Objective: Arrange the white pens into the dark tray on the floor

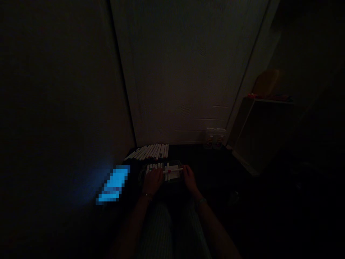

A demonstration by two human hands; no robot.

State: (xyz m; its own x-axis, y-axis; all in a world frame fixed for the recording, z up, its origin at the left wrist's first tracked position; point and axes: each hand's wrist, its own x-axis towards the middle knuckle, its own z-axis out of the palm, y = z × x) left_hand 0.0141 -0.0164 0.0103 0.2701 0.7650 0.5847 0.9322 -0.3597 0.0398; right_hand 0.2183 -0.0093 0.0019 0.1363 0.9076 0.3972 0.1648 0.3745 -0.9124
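A white marker (175, 169) with a reddish band lies almost level between my two hands. My right hand (189, 178) pinches its right end. The fingers of my left hand (154, 180) are closed at its left end, though the dark hides the exact grip. Beneath them is a clear case (176, 181), where several white markers (151, 167) stand side by side, partly covered by my left hand. Behind the case, a fanned row of several more white markers (151, 151) rests on the dark table.
A brightly lit, blurred blue screen (114, 184) is at the left. Two clear packages (215, 138) stand at the back right against a pale panel (183, 72). Further right, a box-like stand (256, 126) carries an orange-brown object (266, 82). The scene is very dark.
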